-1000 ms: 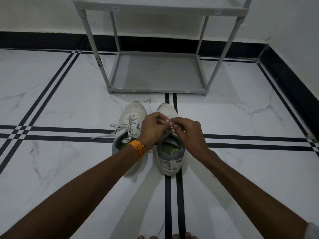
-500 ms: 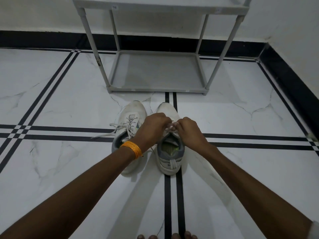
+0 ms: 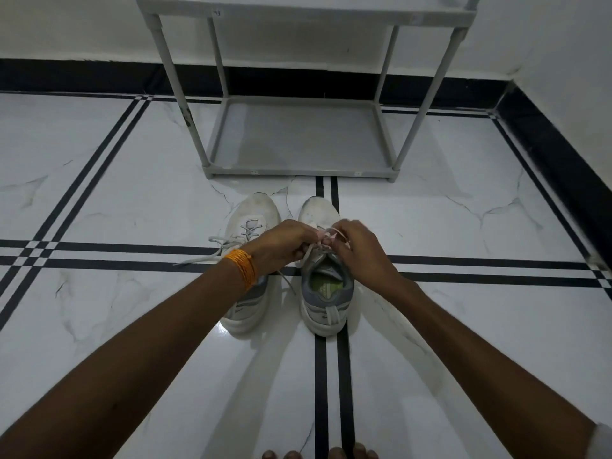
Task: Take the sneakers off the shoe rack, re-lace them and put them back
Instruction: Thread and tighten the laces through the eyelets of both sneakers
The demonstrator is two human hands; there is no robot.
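Two white-and-grey sneakers stand side by side on the floor, toes towards the rack. The left sneaker (image 3: 253, 213) has loose laces (image 3: 212, 256) trailing out to the left. Over the tongue of the right sneaker (image 3: 326, 293), my left hand (image 3: 281, 245) and my right hand (image 3: 359, 251) meet. Both pinch the white lace (image 3: 331, 232) of this shoe between the fingertips. An orange band sits on my left wrist. The lacing under my hands is hidden.
A grey two-tier shoe rack (image 3: 298, 140) stands just beyond the sneakers against the wall, nothing on its lower shelf. White marble floor with black stripes surrounds the shoes. A black skirting and a wall run along the right. My toes (image 3: 318, 454) show at the bottom edge.
Both hands have shifted slightly away from me over the right sneaker while working its lace. The sneakers have stayed in place.
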